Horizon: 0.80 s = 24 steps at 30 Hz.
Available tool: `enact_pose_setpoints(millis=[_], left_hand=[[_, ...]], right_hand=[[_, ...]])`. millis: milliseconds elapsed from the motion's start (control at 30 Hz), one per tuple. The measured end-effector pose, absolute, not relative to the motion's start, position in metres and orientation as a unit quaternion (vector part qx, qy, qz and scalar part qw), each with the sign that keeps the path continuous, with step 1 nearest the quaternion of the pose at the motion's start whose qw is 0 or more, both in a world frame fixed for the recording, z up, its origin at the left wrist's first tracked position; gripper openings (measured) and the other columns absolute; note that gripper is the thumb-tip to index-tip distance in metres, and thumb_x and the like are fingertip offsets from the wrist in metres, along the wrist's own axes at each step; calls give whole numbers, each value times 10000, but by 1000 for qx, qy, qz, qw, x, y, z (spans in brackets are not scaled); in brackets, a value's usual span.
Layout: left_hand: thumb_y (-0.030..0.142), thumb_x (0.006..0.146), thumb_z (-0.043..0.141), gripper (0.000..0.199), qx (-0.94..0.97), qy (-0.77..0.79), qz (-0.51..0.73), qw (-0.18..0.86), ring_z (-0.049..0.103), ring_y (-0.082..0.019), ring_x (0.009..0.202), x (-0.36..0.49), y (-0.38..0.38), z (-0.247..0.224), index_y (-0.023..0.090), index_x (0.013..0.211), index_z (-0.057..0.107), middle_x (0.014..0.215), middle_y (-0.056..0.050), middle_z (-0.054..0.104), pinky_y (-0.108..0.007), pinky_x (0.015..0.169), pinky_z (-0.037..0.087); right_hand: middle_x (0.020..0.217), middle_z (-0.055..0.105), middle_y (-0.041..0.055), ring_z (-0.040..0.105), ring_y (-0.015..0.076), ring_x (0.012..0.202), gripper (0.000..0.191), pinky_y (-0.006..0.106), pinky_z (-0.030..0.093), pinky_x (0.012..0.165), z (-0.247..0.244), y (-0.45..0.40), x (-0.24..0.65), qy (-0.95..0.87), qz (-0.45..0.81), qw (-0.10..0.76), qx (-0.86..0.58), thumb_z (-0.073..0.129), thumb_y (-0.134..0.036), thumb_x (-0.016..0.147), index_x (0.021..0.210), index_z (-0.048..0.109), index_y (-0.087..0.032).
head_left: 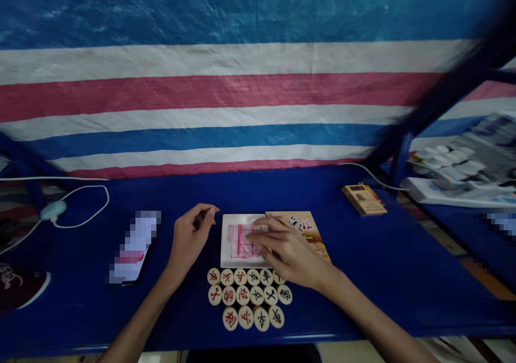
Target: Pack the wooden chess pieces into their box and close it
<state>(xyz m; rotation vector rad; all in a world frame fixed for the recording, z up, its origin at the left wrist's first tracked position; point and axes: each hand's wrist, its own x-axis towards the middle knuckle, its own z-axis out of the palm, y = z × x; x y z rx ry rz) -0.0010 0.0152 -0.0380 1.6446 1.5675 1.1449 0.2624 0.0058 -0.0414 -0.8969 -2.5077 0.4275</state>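
Observation:
My right hand (280,244) lies over a shallow white box tray (226,261), its fingers spread and touching a folded clear sheet with red grid lines (237,242) inside. Beneath that hand, partly covered, is a tan printed box lid (316,236) with Chinese lettering. Left of the tray hovers my left hand (193,234), thumb and forefinger closed together with nothing visible between them. Rows of round Chinese chess pieces (242,295) with red and black characters stand in front of the tray; some are stacked. My right wrist partly hides the top row's right end.
A phone (135,247) lies on the blue table (173,320) to the left, near a white cable with a pale blue plug (53,210). A yellow cigarette pack (365,199) sits at the right back. Striped sheeting (242,94) hangs behind; a shoe (22,286) shows far left.

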Motion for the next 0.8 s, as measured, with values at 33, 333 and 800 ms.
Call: enact_pose_setpoints(millis=[33,333,800], left_hand=[[433,982,571,255,613,590,438,291,631,-166,751,-2,14,-35,232,1013,725,806,-3,700,-264,651,417],[277,965,615,101,649,578,455,194,580,-123,662,-29,-82,-57,234,1025,683,814,9,651,-240,612,454],[221,928,681,190,765,516,369,108,640,-111,725,-32,-119,-86,236,1114,645,845,5,636,-237,681,524]], right_hand=[[1198,719,86,556,274,1287,341,525,436,1065,-40,6,264,-897,158,242,-334,518,-205,972,1274,670,-251],[1028,738,34,678,230,983,316,411,541,875,-61,-70,294,-777,112,427,-449,640,-142,915,1192,680,-288],[814,585,12,592,146,702,367,299,525,625,-99,-120,290,-781,127,364,-492,682,-216,917,1267,572,-216]])
